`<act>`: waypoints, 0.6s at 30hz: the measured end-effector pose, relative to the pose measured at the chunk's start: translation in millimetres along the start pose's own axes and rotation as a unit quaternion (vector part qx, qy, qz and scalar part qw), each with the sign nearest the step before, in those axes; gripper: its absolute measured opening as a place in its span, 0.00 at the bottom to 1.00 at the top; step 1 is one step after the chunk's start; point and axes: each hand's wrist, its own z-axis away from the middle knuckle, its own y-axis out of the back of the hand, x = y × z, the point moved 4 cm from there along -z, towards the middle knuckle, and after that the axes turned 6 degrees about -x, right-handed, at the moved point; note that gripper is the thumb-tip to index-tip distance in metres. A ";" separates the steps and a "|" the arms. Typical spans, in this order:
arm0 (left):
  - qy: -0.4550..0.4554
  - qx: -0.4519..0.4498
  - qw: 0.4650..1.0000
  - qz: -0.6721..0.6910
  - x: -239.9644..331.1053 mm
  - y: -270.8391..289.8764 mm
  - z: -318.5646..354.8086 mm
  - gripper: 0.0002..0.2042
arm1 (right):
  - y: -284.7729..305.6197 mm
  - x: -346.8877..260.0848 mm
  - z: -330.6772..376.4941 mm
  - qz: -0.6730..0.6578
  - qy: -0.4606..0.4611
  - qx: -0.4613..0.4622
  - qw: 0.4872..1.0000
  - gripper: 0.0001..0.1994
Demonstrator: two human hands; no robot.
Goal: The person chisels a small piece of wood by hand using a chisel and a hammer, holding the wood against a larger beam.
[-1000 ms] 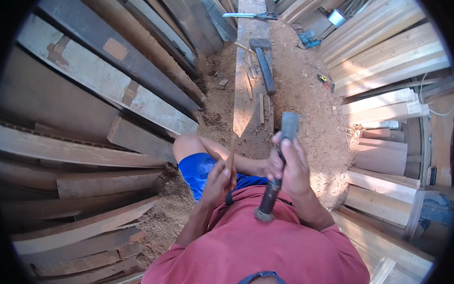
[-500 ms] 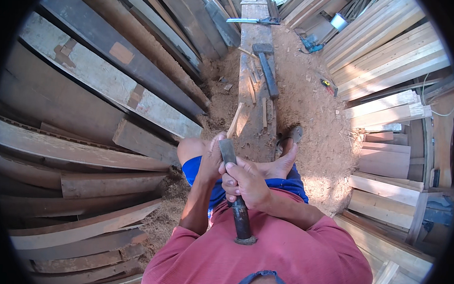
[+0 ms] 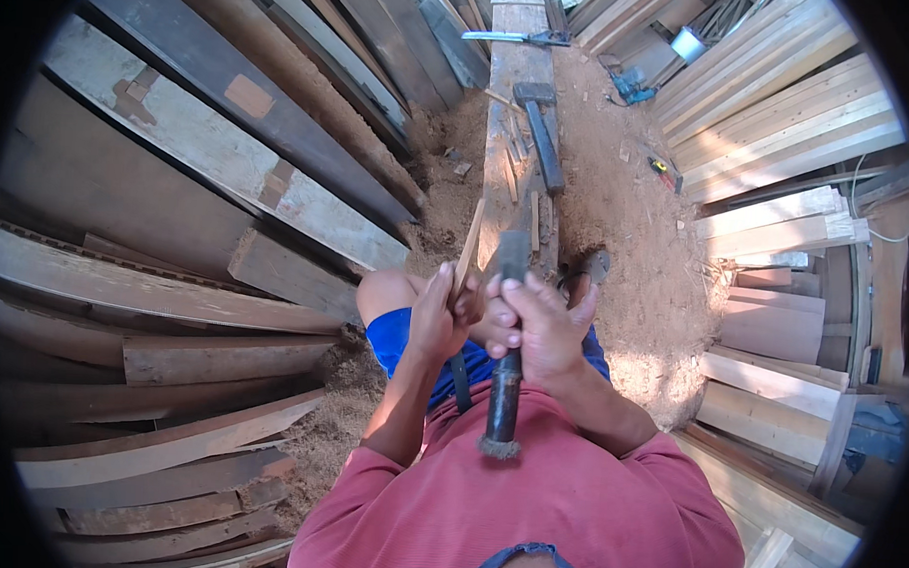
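Close to the person's red shirt, a chisel points its dark, rough-ended handle back toward the chest; whether that end touches the cloth I cannot tell. Just beyond, both forearms bend inward from left and right, so that the two hands sit near each other over the blue shorts. The right hand curls around the chisel, its grip narrow, fingertips across the upper part of the tool. The handle runs out on the near side of that grip and the flat blade on the far side, somewhat blurred. The left hand, just to the left, has a closed grip around the near end of a thin wood strip, whose free end sticks out toward the far side, leaning slightly right.

Past the hands runs a long wooden counter. Loose slivers lie on it, then a hammer with its head at the far end, and farther still a saw lies across it. To the right, a yellow-and-red tool and, farther off, a blue power tool rest on the dusty ground.
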 end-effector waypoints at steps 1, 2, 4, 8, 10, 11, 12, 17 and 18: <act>-0.004 -0.004 1.000 -0.003 4.7 -2.1 -6.1 0.18 | -9.4 5.0 -4.0 -0.022 -0.033 -0.033 0.999 0.06; -0.020 0.042 0.997 -0.058 10.4 -2.0 -11.3 0.18 | -17.6 8.5 -5.6 -0.020 -0.030 -0.038 0.999 0.06; -0.038 0.133 0.977 -0.163 13.1 0.9 -15.2 0.17 | -26.9 25.3 0.6 -0.022 -0.096 -0.048 0.994 0.07; -0.060 0.064 0.959 -0.271 19.7 5.6 -6.7 0.17 | -28.8 33.8 8.4 0.033 -0.088 -0.055 0.994 0.07; -0.075 0.101 0.936 -0.328 28.1 -24.5 3.1 0.16 | -28.1 31.9 12.6 0.034 -0.085 -0.051 0.995 0.08; -0.092 0.135 0.909 -0.383 32.0 -35.8 7.9 0.16 | -26.8 30.1 14.6 0.037 -0.081 -0.047 0.995 0.08; -0.092 0.136 0.909 -0.383 31.6 -36.7 11.5 0.16 | -26.4 30.5 15.4 0.037 -0.083 -0.048 0.995 0.08; -0.157 -0.051 0.775 -0.609 5.7 -36.1 52.0 0.21 | -26.1 -9.1 43.3 0.125 0.086 -0.064 0.986 0.08; -0.157 -0.055 0.773 -0.612 -1.9 -29.4 62.5 0.21 | -29.0 -19.4 47.7 0.123 0.091 -0.065 0.986 0.08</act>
